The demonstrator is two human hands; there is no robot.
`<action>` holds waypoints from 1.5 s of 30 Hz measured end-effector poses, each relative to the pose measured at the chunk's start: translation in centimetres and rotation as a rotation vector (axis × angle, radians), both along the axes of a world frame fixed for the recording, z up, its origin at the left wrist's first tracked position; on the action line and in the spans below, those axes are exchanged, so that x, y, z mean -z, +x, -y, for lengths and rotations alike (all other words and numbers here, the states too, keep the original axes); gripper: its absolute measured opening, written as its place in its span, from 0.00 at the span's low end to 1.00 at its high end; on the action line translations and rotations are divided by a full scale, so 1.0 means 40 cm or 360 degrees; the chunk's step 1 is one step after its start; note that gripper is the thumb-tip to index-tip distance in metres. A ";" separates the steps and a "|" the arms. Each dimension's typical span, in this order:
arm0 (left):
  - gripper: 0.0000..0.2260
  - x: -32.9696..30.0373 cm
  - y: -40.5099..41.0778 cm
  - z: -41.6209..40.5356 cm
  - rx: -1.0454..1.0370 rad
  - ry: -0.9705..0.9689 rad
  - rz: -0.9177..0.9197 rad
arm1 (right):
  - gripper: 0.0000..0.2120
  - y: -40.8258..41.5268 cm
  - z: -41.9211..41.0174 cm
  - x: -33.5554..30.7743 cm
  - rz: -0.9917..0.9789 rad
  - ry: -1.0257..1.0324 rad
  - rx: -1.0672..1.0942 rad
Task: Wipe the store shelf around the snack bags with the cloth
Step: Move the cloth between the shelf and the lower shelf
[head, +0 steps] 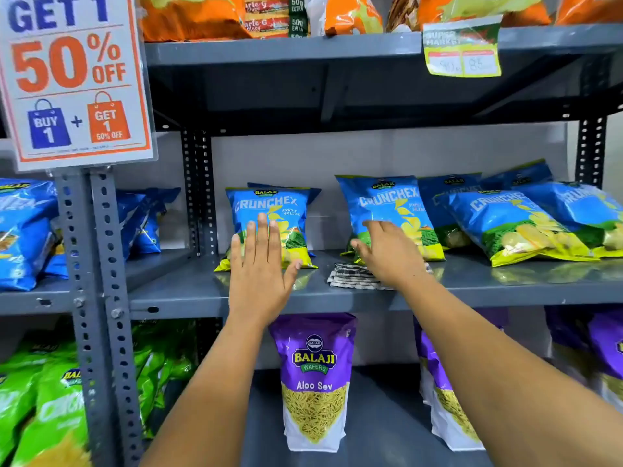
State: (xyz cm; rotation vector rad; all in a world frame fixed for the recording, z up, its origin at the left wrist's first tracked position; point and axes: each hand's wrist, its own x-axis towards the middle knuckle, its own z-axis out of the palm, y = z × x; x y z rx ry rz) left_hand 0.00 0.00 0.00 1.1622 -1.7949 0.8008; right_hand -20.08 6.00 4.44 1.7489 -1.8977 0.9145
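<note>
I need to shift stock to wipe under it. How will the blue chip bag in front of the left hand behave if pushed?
The blue chip bag looks puffy, so probably light and easily crushed. It leans on its bottom seam, so a push may tip it backward. Its glossy film would likely slide on the smooth shelf.

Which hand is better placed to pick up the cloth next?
The right hand, probably. It reaches out open directly over the folded cloth on the grey shelf. The left hand is spread open in front of a blue Crunchex bag, off to the cloth's left.
</note>
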 end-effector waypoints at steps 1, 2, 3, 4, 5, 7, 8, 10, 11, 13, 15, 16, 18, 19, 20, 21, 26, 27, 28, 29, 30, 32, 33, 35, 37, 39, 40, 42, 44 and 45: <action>0.32 0.022 0.001 0.003 0.0020 0.0038 -0.0023 | 0.22 0.001 0.004 0.014 0.0050 0.0146 -0.0009; 0.32 0.036 0.003 0.002 0.0025 0.0045 -0.0021 | 0.20 0.004 0.009 0.025 0.0049 0.0279 -0.0020; 0.32 0.062 0.004 0.008 0.0028 0.0046 -0.0005 | 0.18 0.005 0.014 0.041 0.0016 0.0375 -0.0011; 0.32 0.094 0.006 0.014 0.0003 0.0069 -0.0005 | 0.18 0.011 0.013 0.053 -0.0031 0.0423 0.0016; 0.33 0.115 0.005 0.023 0.0008 0.0055 -0.0027 | 0.19 0.017 0.019 0.058 -0.0088 0.0402 0.0033; 0.33 0.131 0.005 0.034 0.0009 0.0109 -0.0089 | 0.21 0.031 0.025 0.053 -0.0149 0.0367 0.0046; 0.34 0.132 0.003 0.037 0.0007 0.0111 -0.0101 | 0.21 0.036 0.026 0.041 -0.0166 0.0373 0.0059; 0.34 0.137 0.001 0.042 0.0018 0.0105 -0.0109 | 0.21 0.043 0.036 0.025 -0.0207 0.0456 0.0135; 0.33 0.137 0.001 0.042 0.0034 0.0109 -0.0109 | 0.22 0.045 0.041 0.017 -0.0239 0.0480 0.0182; 0.33 0.137 0.001 0.043 0.0060 0.0087 -0.0128 | 0.21 0.042 0.047 -0.002 -0.0260 0.0483 0.0192; 0.33 0.139 0.002 0.045 0.0080 0.0076 -0.0138 | 0.22 0.033 0.051 -0.016 -0.0138 0.0551 0.0045; 0.33 0.139 0.002 0.045 0.0084 0.0078 -0.0138 | 0.23 0.024 0.055 -0.018 -0.0053 0.0648 -0.0043; 0.33 0.138 0.000 0.046 0.0085 0.0084 -0.0134 | 0.27 0.008 0.059 -0.008 0.0042 0.0907 -0.0156; 0.33 0.138 0.000 0.046 0.0089 0.0094 -0.0133 | 0.28 0.002 0.063 0.003 0.0092 0.0999 -0.0188; 0.33 0.136 0.000 0.044 0.0098 0.0103 -0.0133 | 0.29 0.000 0.066 0.014 0.0149 0.1040 -0.0200; 0.32 0.137 0.003 0.044 0.0108 0.0113 -0.0130 | 0.31 0.000 0.071 0.025 0.0175 0.1039 -0.0178; 0.29 0.186 0.045 0.037 0.0184 0.0068 -0.0033 | 0.29 0.014 0.079 0.044 -0.0082 0.0750 0.0142; 0.29 0.219 0.066 0.031 0.0197 0.0070 -0.0023 | 0.25 0.025 0.075 0.051 -0.0095 0.0636 0.0165; 0.29 0.256 0.092 0.026 0.0204 0.0096 -0.0017 | 0.22 0.039 0.069 0.058 -0.0104 0.0509 0.0179; 0.30 0.306 0.127 0.017 0.0179 0.0160 -0.0025 | 0.21 0.059 0.061 0.070 -0.0119 0.0380 0.0175; 0.30 0.362 0.169 0.009 0.0114 0.0244 -0.0039 | 0.20 0.083 0.049 0.085 -0.0122 0.0233 0.0156; 0.31 0.482 0.268 -0.002 -0.0063 0.0410 -0.0053 | 0.17 0.133 0.017 0.124 -0.0044 -0.0133 0.0030; 0.31 0.534 0.317 -0.008 -0.0141 0.0478 -0.0058 | 0.16 0.157 -0.005 0.148 0.0070 -0.0324 -0.0075; 0.32 0.617 0.400 -0.012 -0.0298 0.0591 -0.0078 | 0.13 0.217 -0.041 0.213 0.0445 -0.0599 -0.0350; 0.33 0.662 0.454 -0.005 -0.0412 0.0658 -0.0137 | 0.11 0.284 -0.062 0.305 0.0892 -0.0611 -0.0600; 0.34 0.685 0.480 0.009 -0.0452 0.0665 -0.0187 | 0.09 0.342 -0.060 0.426 0.1163 -0.0308 -0.0694; 0.33 0.695 0.487 0.022 -0.0458 0.0646 -0.0201 | 0.08 0.367 -0.052 0.493 0.1267 -0.0103 -0.0715; 0.33 0.719 0.489 0.051 -0.0453 0.0570 -0.0237 | 0.04 0.406 -0.028 0.617 0.1455 0.0276 -0.0756; 0.33 0.742 0.483 0.079 -0.0449 0.0454 -0.0301 | 0.04 0.430 0.001 0.697 0.1507 0.0551 -0.0753; 0.33 0.753 0.480 0.093 -0.0459 0.0393 -0.0330 | 0.04 0.439 0.018 0.715 0.1501 0.0665 -0.0751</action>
